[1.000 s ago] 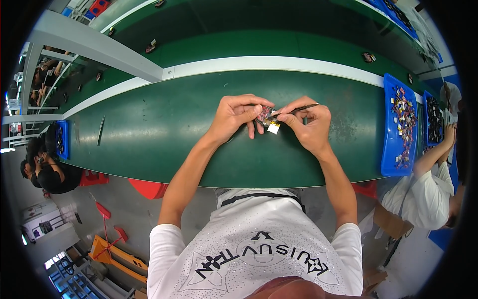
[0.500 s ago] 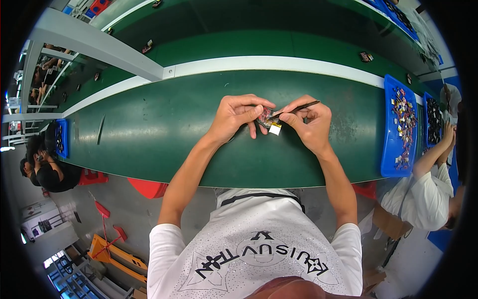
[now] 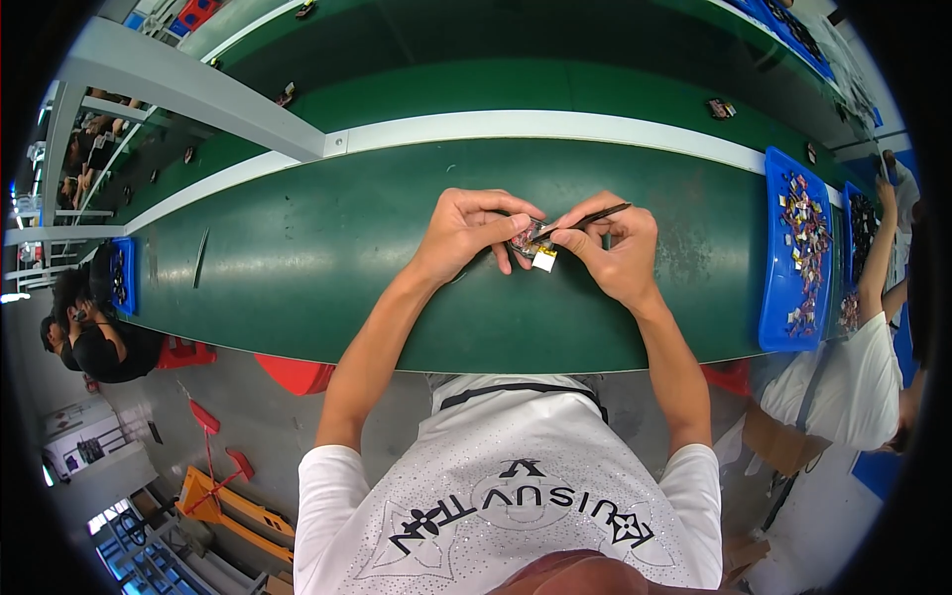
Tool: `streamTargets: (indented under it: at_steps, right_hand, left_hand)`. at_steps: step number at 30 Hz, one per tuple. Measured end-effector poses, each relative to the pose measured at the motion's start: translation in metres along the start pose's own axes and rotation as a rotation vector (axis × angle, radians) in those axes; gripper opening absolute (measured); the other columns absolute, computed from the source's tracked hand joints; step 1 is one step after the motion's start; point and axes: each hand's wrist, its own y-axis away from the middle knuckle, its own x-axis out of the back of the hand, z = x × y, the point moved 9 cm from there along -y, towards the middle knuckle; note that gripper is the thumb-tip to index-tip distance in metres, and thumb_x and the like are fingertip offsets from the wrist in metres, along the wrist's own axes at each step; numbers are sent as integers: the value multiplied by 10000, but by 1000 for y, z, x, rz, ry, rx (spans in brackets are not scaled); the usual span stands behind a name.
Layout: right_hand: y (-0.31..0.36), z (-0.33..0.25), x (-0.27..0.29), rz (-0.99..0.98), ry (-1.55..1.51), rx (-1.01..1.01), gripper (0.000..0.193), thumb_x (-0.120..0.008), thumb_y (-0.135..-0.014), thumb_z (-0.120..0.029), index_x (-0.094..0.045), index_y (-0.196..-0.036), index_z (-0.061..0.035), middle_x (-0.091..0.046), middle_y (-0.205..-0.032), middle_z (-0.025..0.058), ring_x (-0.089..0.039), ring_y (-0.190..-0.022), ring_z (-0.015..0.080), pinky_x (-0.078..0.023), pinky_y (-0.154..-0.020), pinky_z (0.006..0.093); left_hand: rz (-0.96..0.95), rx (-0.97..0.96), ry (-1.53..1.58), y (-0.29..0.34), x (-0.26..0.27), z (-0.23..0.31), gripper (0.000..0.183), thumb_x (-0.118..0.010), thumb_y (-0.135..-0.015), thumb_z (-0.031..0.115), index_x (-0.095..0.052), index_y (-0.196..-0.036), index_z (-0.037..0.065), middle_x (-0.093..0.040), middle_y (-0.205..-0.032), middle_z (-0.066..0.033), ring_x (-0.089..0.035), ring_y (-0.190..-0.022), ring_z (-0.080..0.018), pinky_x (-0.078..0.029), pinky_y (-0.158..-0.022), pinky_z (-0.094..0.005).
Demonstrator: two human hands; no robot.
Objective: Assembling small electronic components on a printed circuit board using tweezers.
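1. The left hand point(image 3: 466, 233) curls its fingers over a small part point(image 3: 526, 243), pinching it just above the tabletop point(image 3: 297, 258); the part looks dark and metallic with a pale, square tab point(image 3: 544, 260) hanging from its lower edge. Finer detail is too small to tell.
2. The right hand point(image 3: 615, 253) is closed on a thin dark tool point(image 3: 590, 216), a slim straight rod, held pen-like between thumb and fingers. Its tip meets the small part between both hands, while its free end slants up and to the right.
3. The two hands touch at the fingertips, near the middle of the tabletop, closer to its near edge.
4. The tabletop is a long, smooth, matte green surface, bending with the lens; a pale grey strip point(image 3: 555, 127) runs along its far side.
5. To the right, well apart from the hands, lies a blue plastic tray point(image 3: 778, 297), rectangular with a raised rim, filled with a heap of small mixed-colour pieces point(image 3: 805, 233).
6. Beside that tray another person in a white shirt point(image 3: 843, 382) reaches an arm up along the tabletop's right end.
7. At the far left sits a smaller blue tray point(image 3: 121, 278), with a dark-clothed person point(image 3: 99, 342) just below it.
8. A grey metal beam point(image 3: 188, 84) crosses the upper left; nothing lies between the hands and either tray.
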Motion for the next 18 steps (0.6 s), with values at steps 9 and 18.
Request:
streamTargets:
  at_steps: [9,18]
  right_hand:
    - [2,6,-5,10,-11,-46,124,-815,-811,14,-726,-896,22,-609,-643,-28,-369,-483,-18,-252,-455,196]
    - [1,-4,17,142,17,38,139,-804,-823,18,-721,-934,19,-727,-839,39,-427,-516,-10,-301,-471,183]
  left_hand:
    - [56,6,-78,0,7,-6,187,-654,-941,42,-728,-1046,-94,-731,-861,-173,-730,-647,-226,-579,-500,-264]
    - [144,-36,-46,1,19,1,207,-650,-948,60,-724,-1058,-99,-731,-841,-186,-734,-636,-242,-583,-507,-268]
